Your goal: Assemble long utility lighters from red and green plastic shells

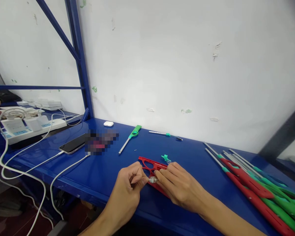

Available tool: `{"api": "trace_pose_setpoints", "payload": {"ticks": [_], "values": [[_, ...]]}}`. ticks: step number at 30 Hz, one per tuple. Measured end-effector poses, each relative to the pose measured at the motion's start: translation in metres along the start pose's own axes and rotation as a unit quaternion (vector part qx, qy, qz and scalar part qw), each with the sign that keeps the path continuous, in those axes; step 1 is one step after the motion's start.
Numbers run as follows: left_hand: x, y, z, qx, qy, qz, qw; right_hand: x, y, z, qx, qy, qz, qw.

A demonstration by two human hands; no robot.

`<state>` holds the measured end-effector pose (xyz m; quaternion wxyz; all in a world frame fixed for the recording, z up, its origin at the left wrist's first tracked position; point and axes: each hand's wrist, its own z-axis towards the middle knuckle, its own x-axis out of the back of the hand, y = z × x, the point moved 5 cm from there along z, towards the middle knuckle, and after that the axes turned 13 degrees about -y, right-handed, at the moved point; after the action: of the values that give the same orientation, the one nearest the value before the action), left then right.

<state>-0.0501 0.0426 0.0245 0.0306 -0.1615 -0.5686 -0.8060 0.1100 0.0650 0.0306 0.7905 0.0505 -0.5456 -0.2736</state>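
Note:
A red plastic lighter shell point(151, 165) lies flat on the blue workbench point(191, 164) in front of me. My left hand point(130, 186) is curled in a pinch at the shell's near edge. My right hand point(177, 185) rests over the shell's right part, its fingertips pinched on a small clear and silver part point(152, 180) between the two hands. A small teal plastic piece point(165, 158) sits just behind the shell.
A green long-nosed lighter point(130, 137) and a thin metal tube with a teal collar point(166, 134) lie further back. Several red and green lighters point(255, 190) are piled at the right. At left are a charging phone point(72, 145), white cables, an earbud case point(108, 124) and a power strip point(31, 127).

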Motion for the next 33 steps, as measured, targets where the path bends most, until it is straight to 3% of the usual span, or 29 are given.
{"api": "trace_pose_setpoints", "payload": {"ticks": [7,11,13,14,18,22,25,29,33], "values": [[0.009,-0.008,0.010,0.055,-0.040,-0.068,0.995,0.009,0.016,0.001,-0.039,0.016,0.040,0.998],[0.030,-0.016,0.018,0.083,-0.005,-0.025,0.996,0.005,0.071,-0.012,-0.204,0.002,0.060,0.977],[0.041,-0.020,0.022,0.077,0.012,0.012,0.997,-0.010,0.108,-0.028,-0.323,-0.089,0.045,0.941],[0.044,-0.023,0.024,0.077,0.017,0.023,0.997,-0.016,0.122,-0.036,-0.341,-0.118,0.042,0.932],[0.047,-0.032,0.029,0.084,0.016,0.066,0.994,-0.040,0.150,-0.062,-0.344,-0.198,0.054,0.916],[0.043,-0.034,0.027,0.061,0.026,0.121,0.990,-0.045,0.160,-0.064,-0.354,-0.221,0.045,0.908],[0.043,-0.037,0.026,0.051,0.035,0.122,0.991,-0.050,0.178,-0.044,-0.354,-0.232,0.024,0.906],[0.043,-0.040,0.029,0.043,0.028,0.110,0.993,-0.076,0.205,-0.006,-0.334,-0.266,-0.003,0.904],[0.042,-0.038,0.029,0.039,0.029,0.126,0.991,-0.104,0.207,0.022,-0.292,-0.300,-0.016,0.908]]}}
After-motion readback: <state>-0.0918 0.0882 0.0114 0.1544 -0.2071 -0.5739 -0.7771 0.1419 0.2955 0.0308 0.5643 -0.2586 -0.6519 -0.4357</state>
